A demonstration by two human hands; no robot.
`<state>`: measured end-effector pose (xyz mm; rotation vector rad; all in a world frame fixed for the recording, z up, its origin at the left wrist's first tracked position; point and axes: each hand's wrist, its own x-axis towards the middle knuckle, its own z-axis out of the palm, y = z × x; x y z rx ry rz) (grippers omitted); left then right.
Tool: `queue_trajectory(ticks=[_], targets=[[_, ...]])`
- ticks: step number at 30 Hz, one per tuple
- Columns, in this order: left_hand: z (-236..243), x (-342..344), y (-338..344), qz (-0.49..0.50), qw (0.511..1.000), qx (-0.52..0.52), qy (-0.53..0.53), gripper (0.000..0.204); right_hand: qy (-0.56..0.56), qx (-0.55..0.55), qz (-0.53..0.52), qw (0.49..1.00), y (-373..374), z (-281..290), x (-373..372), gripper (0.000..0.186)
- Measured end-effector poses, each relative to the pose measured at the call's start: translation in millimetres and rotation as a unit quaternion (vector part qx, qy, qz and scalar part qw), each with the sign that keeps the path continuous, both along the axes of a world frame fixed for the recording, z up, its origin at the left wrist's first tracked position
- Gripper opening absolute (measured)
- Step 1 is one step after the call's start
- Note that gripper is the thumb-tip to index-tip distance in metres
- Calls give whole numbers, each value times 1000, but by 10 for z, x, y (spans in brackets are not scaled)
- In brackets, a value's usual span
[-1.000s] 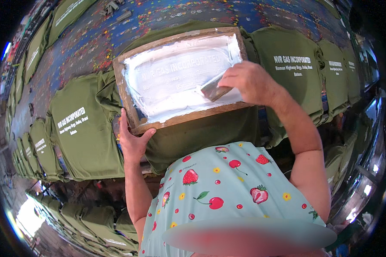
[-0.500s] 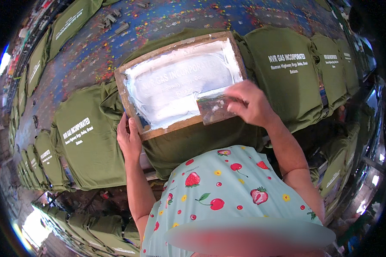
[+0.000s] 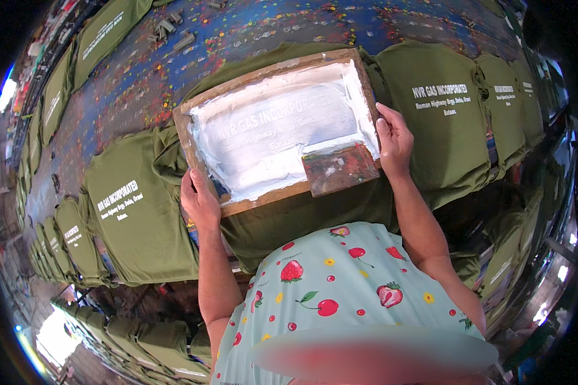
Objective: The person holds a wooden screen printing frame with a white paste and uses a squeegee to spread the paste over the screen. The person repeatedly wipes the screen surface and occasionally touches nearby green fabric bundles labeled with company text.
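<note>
A wooden screen-printing frame [image 3: 270, 195] lies tilted over an olive green shirt [image 3: 282, 224], whose edges show around it. White ink [image 3: 257, 176] coats the mesh, and pale lettering shows through it. My left hand [image 3: 202, 200] grips the near left corner, thumb on top and fingers against the outer side. Round the right side of the frame, my right hand [image 3: 395, 140] is closed, its thumb at the inner edge. An ink-stained, flat squeegee [image 3: 339, 169] leans over the near right rim with its upper edge in the ink; neither hand touches it.
Printed olive shirts lie to the left [image 3: 125, 205] and right [image 3: 440, 115], with more beyond them. The paint-speckled table [image 3: 237, 32] stretches away behind the frame, with small blocks [image 3: 184, 42] at the far left. Behind me on the left hangs another row of shirts [image 3: 131, 337].
My right hand has left the squeegee and moved right to grip the frame's right side. The squeegee stays resting on the rim. The frame appears slightly farther right in view.
</note>
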<state>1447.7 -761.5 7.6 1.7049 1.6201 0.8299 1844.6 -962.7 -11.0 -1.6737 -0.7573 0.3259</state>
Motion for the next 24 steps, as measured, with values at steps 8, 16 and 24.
queue_trajectory(ticks=[8, 16, 24], targets=[[19, -4, -14, -34, 998, 19, -50, 59, -72, 44, 40, 996, -59, 15, 5, 38], [-20, -51, -132, -45, 993, 91, -68, 57, -80, 82, 43, 993, -119, 56, -43, 46], [-130, -137, -272, -62, 974, 161, -147, 63, 14, 113, -27, 993, -174, 103, -167, 55]])
